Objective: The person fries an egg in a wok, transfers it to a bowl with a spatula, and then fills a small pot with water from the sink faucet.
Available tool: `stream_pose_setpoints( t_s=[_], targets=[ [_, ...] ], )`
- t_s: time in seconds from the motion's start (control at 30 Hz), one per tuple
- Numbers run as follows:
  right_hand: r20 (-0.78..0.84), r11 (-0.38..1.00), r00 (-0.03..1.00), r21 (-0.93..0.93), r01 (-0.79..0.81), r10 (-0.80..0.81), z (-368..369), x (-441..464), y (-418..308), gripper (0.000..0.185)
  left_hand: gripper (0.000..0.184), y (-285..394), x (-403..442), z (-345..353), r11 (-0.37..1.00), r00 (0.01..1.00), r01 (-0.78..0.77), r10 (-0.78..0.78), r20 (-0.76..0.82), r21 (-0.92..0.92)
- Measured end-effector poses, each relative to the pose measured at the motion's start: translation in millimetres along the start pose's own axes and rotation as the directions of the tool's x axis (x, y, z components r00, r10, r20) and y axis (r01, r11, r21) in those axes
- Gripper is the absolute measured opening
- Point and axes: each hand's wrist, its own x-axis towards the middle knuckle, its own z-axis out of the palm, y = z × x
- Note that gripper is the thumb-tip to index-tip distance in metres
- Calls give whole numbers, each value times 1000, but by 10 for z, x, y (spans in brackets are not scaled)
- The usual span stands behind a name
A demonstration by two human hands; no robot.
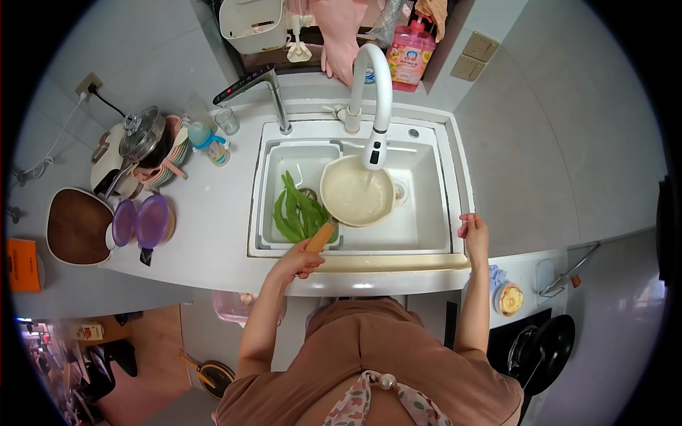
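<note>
My left hand (298, 262) is closed around the wooden handle (322, 237) of a cream-coloured pan (347, 202) in the sink. The pan is tilted slightly, and water from the white faucet (376, 149) runs into it. Left of the pan, long green leaves (297, 211) lie in the grey-edged basin insert (271, 159), partly behind the pan. Over the sink's right edge hovers my right hand (474, 231). Its fingers are loosely curled with a gap between them, and nothing shows in them.
The white sink (426, 238) is set in a white counter (213, 234). Left stand a baby bottle (208, 144), a glass (226, 121), purple-lidded containers (153, 221) and a lidded pot (141, 135). A second tap (278, 106) rises behind. A black wok (550, 355) stands at lower right.
</note>
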Motion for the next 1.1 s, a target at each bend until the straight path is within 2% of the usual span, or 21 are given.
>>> stream_pose_setpoints(
  t_s=[0.07, 0.17, 0.27, 0.37, 0.47, 0.57, 0.67, 1.1],
  targets=[
    [-71, 992, 997, -125, -6, -2, -16, 1, -81, 29, 34, 12, -1, -18, 1000, 1000, 6, -5, 13, -4],
    [-63, 997, 996, -44, 64, -67, -42, 117, 97, 30, 33, 5, 23, -72, 1000, 1000, 19, -19, 15, 16],
    [-68, 999, 997, 17, 49, -48, -31, 79, 51, 28, 37, 30, 40, -150, 996, 999, 33, -35, 23, 80],
    [-93, 994, 995, -98, -46, 37, 18, -39, -100, 28, 39, 54, 40, -214, 992, 999, 36, -40, 35, 121],
    [-38, 992, 994, -78, -102, 99, 30, -98, -108, 29, 34, 84, 18, -215, 991, 999, 35, -39, 27, 128],
    [-9, 995, 999, -90, -46, 46, 29, -13, 129, 27, 32, 97, 24, -254, 992, 998, 38, -44, 47, 125],
    [22, 959, 994, -262, 111, -109, 21, -6, 148, 25, 32, 121, 12, -286, 991, 997, 35, -43, 65, 131],
    [34, 880, 994, -463, 104, -100, 97, 79, 187, 31, 33, 33, 34, -430, 990, 997, 11, -22, 80, 137]
  ],
)
